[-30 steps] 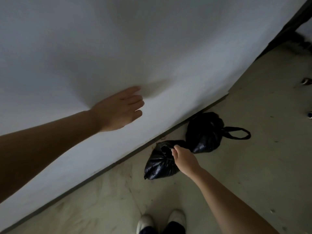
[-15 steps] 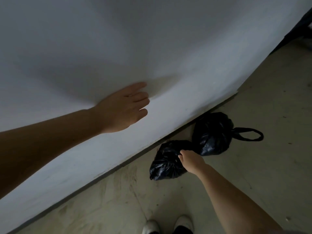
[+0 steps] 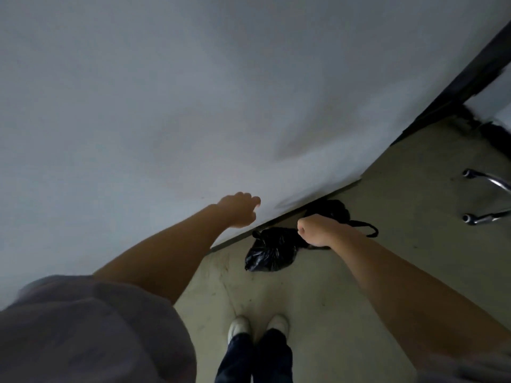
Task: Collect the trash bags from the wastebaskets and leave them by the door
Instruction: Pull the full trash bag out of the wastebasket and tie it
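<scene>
Two black trash bags lie on the concrete floor at the foot of the white wall (image 3: 193, 106). The nearer bag (image 3: 269, 251) is knotted and crumpled. The farther bag (image 3: 330, 208) sits behind it, with a loop handle (image 3: 369, 230) trailing right. My right hand (image 3: 318, 229) is a closed fist raised above the two bags, covering part of them; I see nothing held in it. My left hand (image 3: 240, 210) hangs in front of the wall with its fingers curled in, holding nothing.
A dark door frame (image 3: 470, 76) runs up the right side past the wall's end. Chrome chair legs with casters (image 3: 484, 181) stick in from the right edge. My white shoes (image 3: 257, 326) stand on the floor just short of the bags.
My right hand has let go of the nearer bag's knot and risen as a fist. My left hand has left the wall and curled. The view has pulled back and up.
</scene>
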Motion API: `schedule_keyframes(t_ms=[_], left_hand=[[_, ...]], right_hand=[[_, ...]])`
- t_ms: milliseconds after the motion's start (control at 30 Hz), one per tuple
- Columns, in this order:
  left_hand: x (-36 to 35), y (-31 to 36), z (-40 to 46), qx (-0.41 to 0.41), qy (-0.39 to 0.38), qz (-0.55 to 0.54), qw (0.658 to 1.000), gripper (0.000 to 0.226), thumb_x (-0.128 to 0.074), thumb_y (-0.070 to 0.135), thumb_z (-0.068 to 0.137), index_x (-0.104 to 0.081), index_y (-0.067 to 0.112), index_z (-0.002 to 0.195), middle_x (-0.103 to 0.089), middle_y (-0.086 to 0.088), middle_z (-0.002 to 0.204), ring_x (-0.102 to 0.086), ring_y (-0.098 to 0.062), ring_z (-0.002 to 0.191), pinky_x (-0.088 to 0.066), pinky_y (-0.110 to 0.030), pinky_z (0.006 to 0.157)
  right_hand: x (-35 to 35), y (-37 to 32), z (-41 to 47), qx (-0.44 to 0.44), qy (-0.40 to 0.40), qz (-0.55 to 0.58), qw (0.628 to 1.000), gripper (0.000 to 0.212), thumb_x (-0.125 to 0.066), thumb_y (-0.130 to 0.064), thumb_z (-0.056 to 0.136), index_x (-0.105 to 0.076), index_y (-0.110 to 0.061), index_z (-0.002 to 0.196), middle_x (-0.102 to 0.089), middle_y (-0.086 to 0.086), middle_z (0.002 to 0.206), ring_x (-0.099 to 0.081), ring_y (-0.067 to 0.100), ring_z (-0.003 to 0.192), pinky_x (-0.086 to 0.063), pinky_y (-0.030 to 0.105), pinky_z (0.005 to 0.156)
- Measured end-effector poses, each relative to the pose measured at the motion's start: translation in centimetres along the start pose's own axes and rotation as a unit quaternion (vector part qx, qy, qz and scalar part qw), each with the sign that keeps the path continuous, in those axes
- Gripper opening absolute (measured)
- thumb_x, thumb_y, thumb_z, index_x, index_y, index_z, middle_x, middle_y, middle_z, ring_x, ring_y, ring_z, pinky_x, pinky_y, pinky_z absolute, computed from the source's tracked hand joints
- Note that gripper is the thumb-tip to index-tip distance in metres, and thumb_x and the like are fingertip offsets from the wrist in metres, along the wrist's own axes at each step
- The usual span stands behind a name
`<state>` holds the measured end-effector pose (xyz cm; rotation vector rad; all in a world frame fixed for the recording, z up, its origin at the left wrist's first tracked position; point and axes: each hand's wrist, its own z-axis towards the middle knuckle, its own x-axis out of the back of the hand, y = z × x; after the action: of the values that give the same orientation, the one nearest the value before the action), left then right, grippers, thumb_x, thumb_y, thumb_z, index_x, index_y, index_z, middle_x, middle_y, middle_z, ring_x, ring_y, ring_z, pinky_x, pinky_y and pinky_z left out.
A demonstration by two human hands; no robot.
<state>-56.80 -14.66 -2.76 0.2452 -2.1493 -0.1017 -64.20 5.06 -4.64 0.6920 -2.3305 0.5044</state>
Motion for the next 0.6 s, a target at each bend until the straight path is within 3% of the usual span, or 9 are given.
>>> schedule_keyframes(t_ms=[67,167,400,600], left_hand=[[-0.3,0.7,-2.9,0.015,0.012,-0.055,0.998,0.041,-0.040,0.026,0.097,-0.040,0.018,0.137,-0.045,-0.010,0.140,-0.044,-0.027,0.127,-0.038,-0.040,0.103],[-0.4,1.3,-7.2,0.039,0.065,-0.144,0.987,0.038,-0.040,0.026,0.097,-0.043,0.018,0.134,-0.050,-0.009,0.134,-0.048,-0.026,0.121,-0.039,-0.037,0.099],[-3.5,-0.2,-16.7,0.190,0.136,-0.256,0.938,0.038,-0.040,0.030,0.097,-0.043,0.018,0.133,-0.054,-0.008,0.129,-0.052,-0.024,0.117,-0.045,-0.039,0.098],[-9.8,1.0,-26.3,0.355,0.169,-0.339,0.855,0.038,-0.042,0.027,0.095,-0.045,0.017,0.132,-0.055,-0.010,0.130,-0.055,-0.027,0.116,-0.047,-0.040,0.096]], right_hand=[[1.1,-1.9,-2.7,0.017,0.045,-0.036,0.998,0.028,-0.033,-0.027,0.101,-0.047,-0.015,0.080,-0.051,0.005,0.082,-0.051,0.026,0.076,-0.034,0.032,0.064],[1.4,-4.5,-5.5,0.042,0.113,-0.062,0.991,0.033,-0.031,-0.030,0.102,-0.049,-0.011,0.122,-0.054,0.010,0.121,-0.054,0.030,0.108,-0.040,0.039,0.086],[1.2,-10.1,-7.9,0.124,0.088,-0.202,0.968,0.034,-0.031,-0.025,0.101,-0.041,-0.012,0.130,-0.046,0.012,0.130,-0.045,0.031,0.119,-0.036,0.046,0.099],[-0.3,-17.1,-8.6,0.256,0.056,-0.298,0.918,0.039,-0.029,-0.022,0.100,-0.037,-0.014,0.137,-0.041,0.012,0.139,-0.041,0.030,0.125,-0.032,0.044,0.103]])
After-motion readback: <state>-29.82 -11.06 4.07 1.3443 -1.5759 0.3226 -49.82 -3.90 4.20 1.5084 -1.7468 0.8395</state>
